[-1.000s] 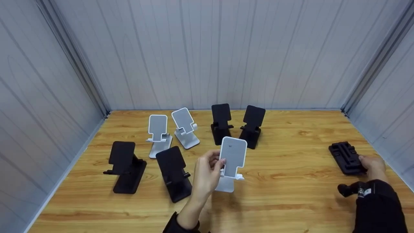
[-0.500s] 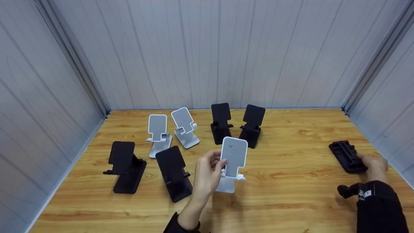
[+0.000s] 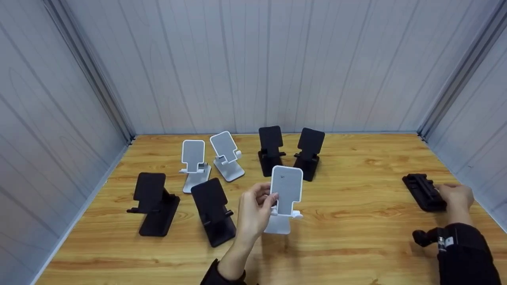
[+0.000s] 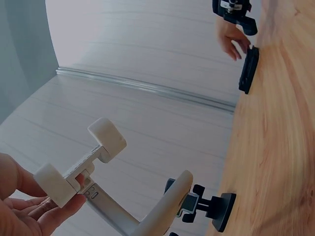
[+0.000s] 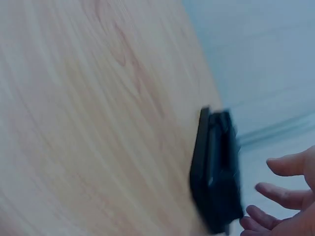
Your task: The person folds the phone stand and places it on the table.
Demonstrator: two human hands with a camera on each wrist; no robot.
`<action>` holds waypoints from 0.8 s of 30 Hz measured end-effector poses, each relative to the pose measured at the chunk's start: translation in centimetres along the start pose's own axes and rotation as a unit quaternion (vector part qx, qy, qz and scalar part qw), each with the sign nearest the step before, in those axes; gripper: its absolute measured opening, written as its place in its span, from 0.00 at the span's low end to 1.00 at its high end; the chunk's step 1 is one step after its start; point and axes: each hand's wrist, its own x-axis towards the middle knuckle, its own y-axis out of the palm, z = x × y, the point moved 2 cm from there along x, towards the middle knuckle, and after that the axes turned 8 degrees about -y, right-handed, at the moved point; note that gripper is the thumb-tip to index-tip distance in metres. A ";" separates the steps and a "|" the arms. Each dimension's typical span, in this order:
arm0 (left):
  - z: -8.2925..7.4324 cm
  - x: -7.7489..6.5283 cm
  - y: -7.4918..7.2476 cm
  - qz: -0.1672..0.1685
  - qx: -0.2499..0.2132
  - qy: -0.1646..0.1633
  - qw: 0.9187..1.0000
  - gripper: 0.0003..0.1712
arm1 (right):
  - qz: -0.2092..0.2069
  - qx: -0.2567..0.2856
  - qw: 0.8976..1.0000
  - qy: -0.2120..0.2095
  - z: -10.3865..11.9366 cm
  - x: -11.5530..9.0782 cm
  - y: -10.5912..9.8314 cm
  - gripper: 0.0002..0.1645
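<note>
My left hand [image 3: 255,211] pinches a white phone stand [image 3: 288,190] by the left edge of its grey-faced plate, its base raised over the table. From underneath, the left wrist view shows the stand's arm [image 4: 115,209] and two white lips above the fingers [image 4: 59,216]. At the right, a black phone stand [image 3: 425,192] lies folded flat on the table. My right hand [image 3: 457,198] hovers at its near right side. In the right wrist view, the thumb and fingers [image 5: 280,194] are spread loosely beside the folded stand [image 5: 216,172], with a gap between.
Unfolded black stands [image 3: 150,194] [image 3: 214,211] stand front left. Two white stands [image 3: 194,158] [image 3: 225,148] are behind them. Two more black stands [image 3: 271,144] [image 3: 311,144] stand near the back wall [image 3: 245,67]. Walls enclose the wooden table [image 3: 356,253] on three sides.
My right hand has come off the folded black stand and lifted slightly, its fingers loosening. The white stand in my left hand has barely shifted.
</note>
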 end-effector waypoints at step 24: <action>0.1 -0.7 1.6 -0.023 -0.111 -0.004 0.994 0.10 | 0.291 0.135 0.900 -0.295 8.0 -12.4 14.8 0.29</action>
